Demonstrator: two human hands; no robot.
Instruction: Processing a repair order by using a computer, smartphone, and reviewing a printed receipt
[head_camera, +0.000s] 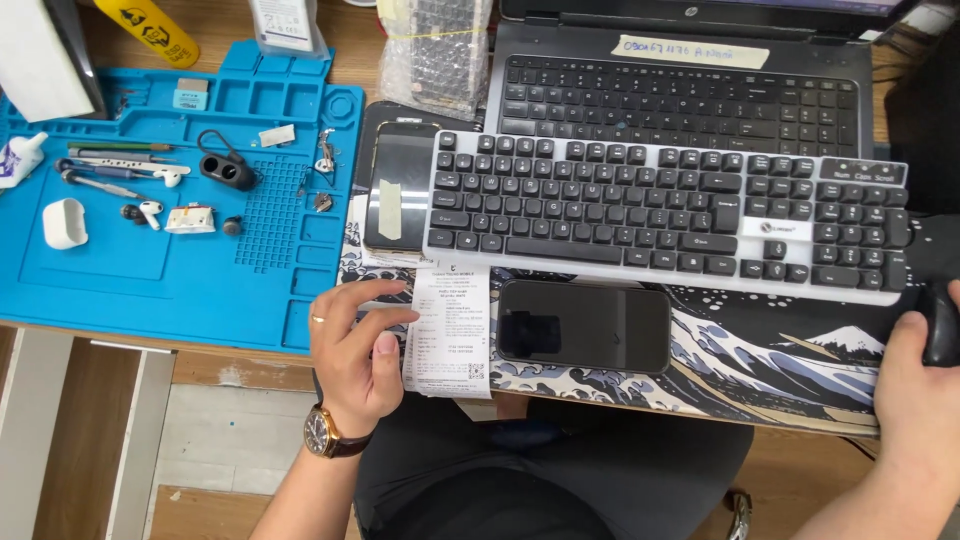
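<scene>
Left hand (358, 352): fingers half curled, pinning the white printed paper slip (449, 330) flat at its left edge, holding nothing.
Slip: left of black slab phone (584, 325).
Right hand (920, 385): closed on black mouse (941, 322), far right of phone.

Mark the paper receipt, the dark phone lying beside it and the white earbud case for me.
paper receipt (452, 335), head view, middle of the printed slip.
dark phone (584, 325), head view, centre of its black screen.
white earbud case (65, 222), head view, middle of its shell.
</scene>
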